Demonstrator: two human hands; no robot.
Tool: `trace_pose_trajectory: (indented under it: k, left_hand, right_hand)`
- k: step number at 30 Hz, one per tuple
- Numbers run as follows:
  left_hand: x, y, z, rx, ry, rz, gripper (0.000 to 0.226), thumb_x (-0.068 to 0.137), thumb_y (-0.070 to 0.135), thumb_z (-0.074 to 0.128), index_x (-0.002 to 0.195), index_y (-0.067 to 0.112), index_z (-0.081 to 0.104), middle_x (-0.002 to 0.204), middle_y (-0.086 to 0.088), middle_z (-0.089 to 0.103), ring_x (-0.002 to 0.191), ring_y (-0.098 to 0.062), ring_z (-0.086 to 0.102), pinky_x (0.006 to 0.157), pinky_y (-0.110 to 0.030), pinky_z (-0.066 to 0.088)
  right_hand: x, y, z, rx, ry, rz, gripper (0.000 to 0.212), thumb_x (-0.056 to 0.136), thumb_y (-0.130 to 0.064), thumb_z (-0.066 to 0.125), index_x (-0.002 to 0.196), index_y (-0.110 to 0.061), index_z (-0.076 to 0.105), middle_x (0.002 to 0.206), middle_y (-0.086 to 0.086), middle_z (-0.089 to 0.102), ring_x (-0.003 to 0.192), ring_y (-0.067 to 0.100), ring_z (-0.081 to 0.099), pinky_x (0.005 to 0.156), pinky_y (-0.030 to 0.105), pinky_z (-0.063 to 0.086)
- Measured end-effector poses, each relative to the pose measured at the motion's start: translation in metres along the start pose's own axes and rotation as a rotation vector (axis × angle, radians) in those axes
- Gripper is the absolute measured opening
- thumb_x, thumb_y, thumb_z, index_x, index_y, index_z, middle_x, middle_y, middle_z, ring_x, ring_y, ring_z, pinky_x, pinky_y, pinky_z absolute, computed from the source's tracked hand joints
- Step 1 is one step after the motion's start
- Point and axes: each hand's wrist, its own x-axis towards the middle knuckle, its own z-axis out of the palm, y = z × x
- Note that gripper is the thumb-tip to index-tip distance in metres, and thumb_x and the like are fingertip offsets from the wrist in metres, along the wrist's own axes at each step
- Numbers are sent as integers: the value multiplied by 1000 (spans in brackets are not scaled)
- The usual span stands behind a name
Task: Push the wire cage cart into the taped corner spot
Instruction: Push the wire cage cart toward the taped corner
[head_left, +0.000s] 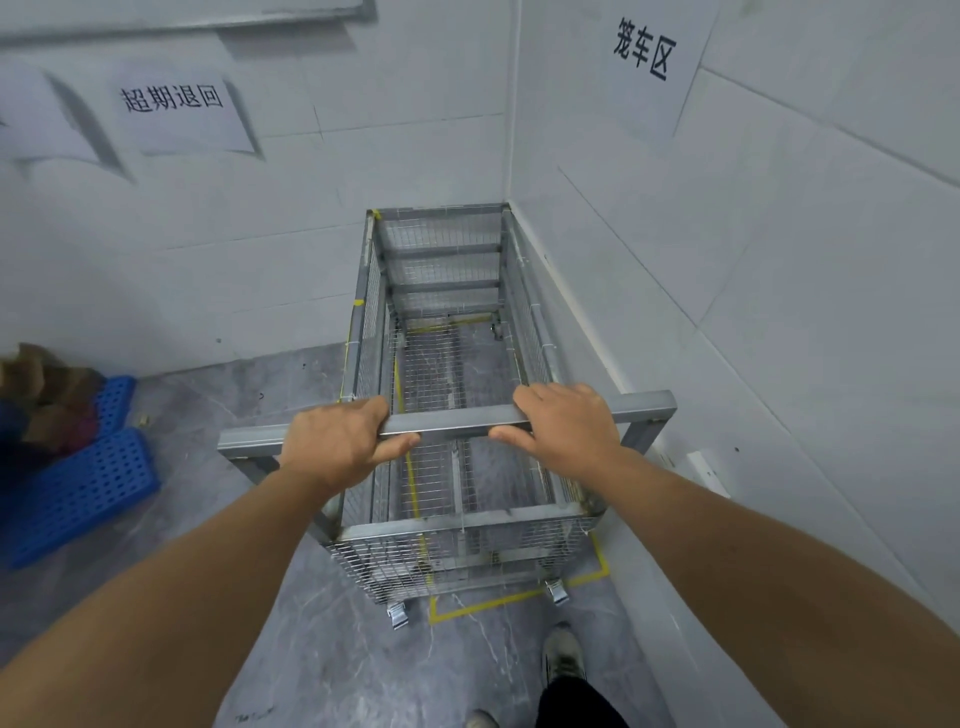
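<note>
Directly ahead of the person, a wire cage cart (441, 364) fills the corner where two white walls meet, its far end against the corner and its right side along the right-hand wall. Yellow floor tape (519, 597) shows beneath and just behind the cart's near wheels. To the cart's left, blue perforated crates (78, 483) lie on the grey floor. At the cart's near end runs a grey metal handle bar (452, 421). The left hand (337, 441) and the right hand (566, 421) are both wrapped closed around this bar, fingers over the top, thumbs underneath, arms stretched forward.
</note>
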Motion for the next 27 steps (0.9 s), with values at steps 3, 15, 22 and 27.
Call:
trace_pose_trajectory:
  k: [3,15,22,27]
  left_hand:
    - [0,1,-1,6,-7,-2,64,75,83,13,78,25,39,64,7,53,55,-15,51,45,-27,33]
    - [-1,3,2,6,32,-6,61,76,83,16,76,26,38,62,8,51,52,-14,48,44,-26,29]
    - [-4,-3,10,-58,129,16,64,78,85,14,70,25,35,56,7,48,44,-15,44,40,-24,31]
    - [-1,-1,11,-56,163,28,64,79,83,18,68,23,37,53,7,44,42,-16,42,41,-22,24]
  right_hand:
    - [0,4,1,7,-12,-22,50,88,-72,29,88,-24,44,84,-6,55,73,15,44,69,35,31]
    - [-6,19,15,-95,154,-6,66,85,-77,28,80,-17,53,70,0,60,64,23,55,64,36,37]
    - [-6,11,16,-65,213,28,64,85,-76,29,76,-16,50,65,1,58,60,24,52,64,37,40]
    - [-6,14,15,-57,209,39,63,85,-76,29,74,-17,50,64,-1,56,59,21,50,62,36,39]
